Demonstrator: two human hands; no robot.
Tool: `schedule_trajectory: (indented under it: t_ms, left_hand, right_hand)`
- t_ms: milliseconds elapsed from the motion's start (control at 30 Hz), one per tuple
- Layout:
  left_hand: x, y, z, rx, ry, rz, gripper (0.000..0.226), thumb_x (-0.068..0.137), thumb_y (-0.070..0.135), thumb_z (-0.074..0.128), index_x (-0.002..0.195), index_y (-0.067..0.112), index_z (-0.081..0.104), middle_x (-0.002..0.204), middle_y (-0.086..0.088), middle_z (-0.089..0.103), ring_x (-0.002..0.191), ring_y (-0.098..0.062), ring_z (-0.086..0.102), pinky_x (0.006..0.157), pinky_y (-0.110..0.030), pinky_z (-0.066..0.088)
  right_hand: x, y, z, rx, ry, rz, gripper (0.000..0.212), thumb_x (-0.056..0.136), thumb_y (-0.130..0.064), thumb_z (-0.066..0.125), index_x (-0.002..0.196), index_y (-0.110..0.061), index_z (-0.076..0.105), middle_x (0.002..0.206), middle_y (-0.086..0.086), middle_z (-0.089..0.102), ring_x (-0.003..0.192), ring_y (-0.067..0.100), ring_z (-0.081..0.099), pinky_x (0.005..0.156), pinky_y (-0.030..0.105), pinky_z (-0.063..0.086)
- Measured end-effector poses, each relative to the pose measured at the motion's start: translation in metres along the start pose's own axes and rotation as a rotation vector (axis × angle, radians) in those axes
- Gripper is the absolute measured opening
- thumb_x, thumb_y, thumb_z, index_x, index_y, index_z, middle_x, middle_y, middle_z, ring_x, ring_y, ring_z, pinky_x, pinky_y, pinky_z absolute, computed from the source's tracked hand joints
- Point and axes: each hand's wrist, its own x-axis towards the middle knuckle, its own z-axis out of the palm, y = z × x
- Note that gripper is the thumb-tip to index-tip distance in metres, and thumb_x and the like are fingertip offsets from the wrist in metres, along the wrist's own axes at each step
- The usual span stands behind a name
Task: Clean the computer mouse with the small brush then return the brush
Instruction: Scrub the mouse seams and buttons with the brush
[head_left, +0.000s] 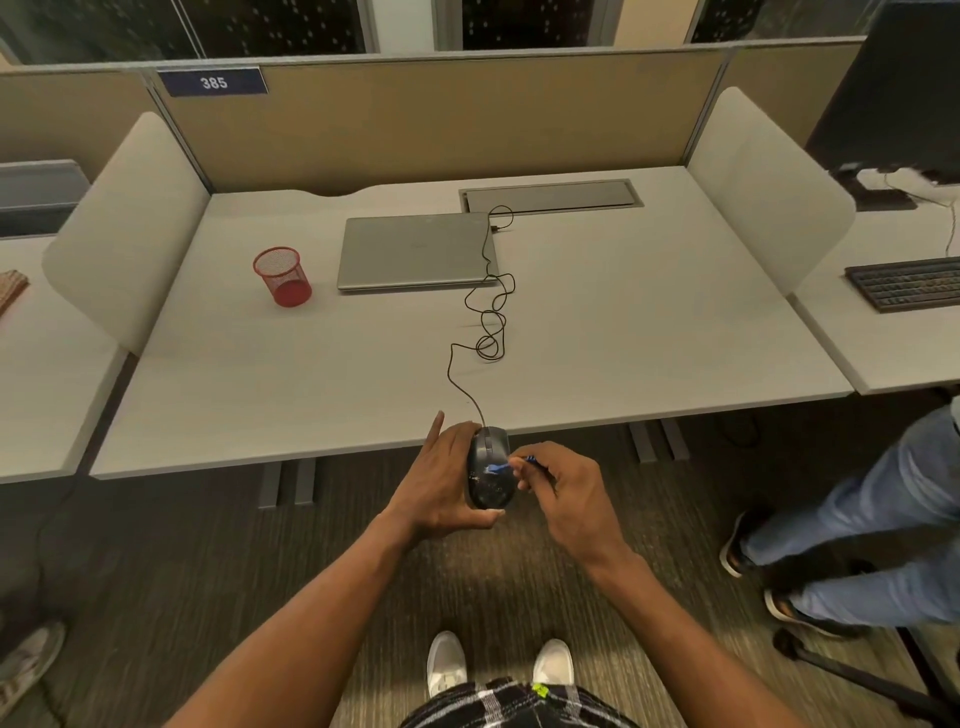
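The left hand (441, 480) wraps round the dark mouse (488, 475) and holds it in the air just off the near edge of the pale desk (649, 322), hiding its left side. The right hand (569, 493) has a pinching grip on a small blue brush (511, 466); its tip is on the mouse and its handle is mostly buried in the fingers. The cable (488, 322) loops back to a closed laptop (415, 252), with a red mesh cup (283, 275) standing left of it. Carpet lies below.

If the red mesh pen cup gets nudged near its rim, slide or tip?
Probably light: the red mesh pen cup is open wire mesh and nothing shows inside. Its base looks no wider than its rim, so a high push may tip it, and being round, it could then roll. A low push likely slides it across the smooth desk.
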Motion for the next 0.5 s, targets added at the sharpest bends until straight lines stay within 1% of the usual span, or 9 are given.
schedule_trajectory:
  t_ms: [100,167,267,433,500]
  left_hand:
    - [0.0002,-0.0014,0.001,0.003,0.002,-0.001,0.117,0.07,0.077,0.076,0.154,0.013,0.027,0.152,-0.008,0.046,0.146,-0.021,0.04,0.131,-0.045,-0.005]
    - [0.0008,-0.0012,0.0012,0.005,0.002,-0.003,0.117,0.071,0.077,0.076,0.155,0.012,0.027,0.153,-0.009,0.045,0.147,-0.022,0.039,0.131,-0.045,-0.004]
    - [0.0013,0.0001,0.0011,0.001,-0.002,-0.004,0.117,0.071,0.077,0.076,0.156,0.013,0.025,0.155,-0.009,0.044,0.149,-0.021,0.036,0.131,-0.045,-0.005]
    - [0.0027,-0.0005,0.0014,0.0,-0.001,-0.005,0.116,0.07,0.076,0.076,0.155,0.013,0.027,0.153,-0.008,0.045,0.147,-0.021,0.039,0.131,-0.045,-0.005]
    - [0.003,-0.0012,0.0013,0.0,0.0,-0.003,0.116,0.071,0.076,0.076,0.155,0.013,0.026,0.153,-0.009,0.045,0.147,-0.021,0.039,0.131,-0.046,-0.004]
  right_hand:
    - [0.0006,-0.003,-0.0011,-0.03,0.052,-0.02,0.009,0.101,-0.013,0.063,0.102,-0.016,0.072,0.086,-0.014,0.063,0.082,0.001,0.062,0.071,0.008,0.046]
    - [0.0013,-0.0044,-0.0005,-0.018,0.048,-0.031,0.009,0.101,-0.012,0.063,0.103,-0.015,0.072,0.087,-0.012,0.064,0.083,0.001,0.063,0.071,0.007,0.046]
    - [0.0022,-0.0032,0.0017,-0.007,-0.003,0.008,0.011,0.102,-0.015,0.062,0.106,-0.017,0.072,0.092,-0.01,0.068,0.086,0.002,0.065,0.073,0.009,0.05]
    - [0.0034,-0.004,-0.0027,-0.033,0.086,-0.003,0.012,0.1,-0.01,0.063,0.104,-0.017,0.072,0.089,-0.011,0.066,0.084,0.001,0.063,0.072,0.011,0.049]
    - [0.0033,-0.0045,-0.0028,-0.038,0.06,-0.01,0.012,0.1,-0.01,0.064,0.105,-0.017,0.073,0.09,-0.012,0.066,0.085,-0.003,0.063,0.074,0.008,0.048]
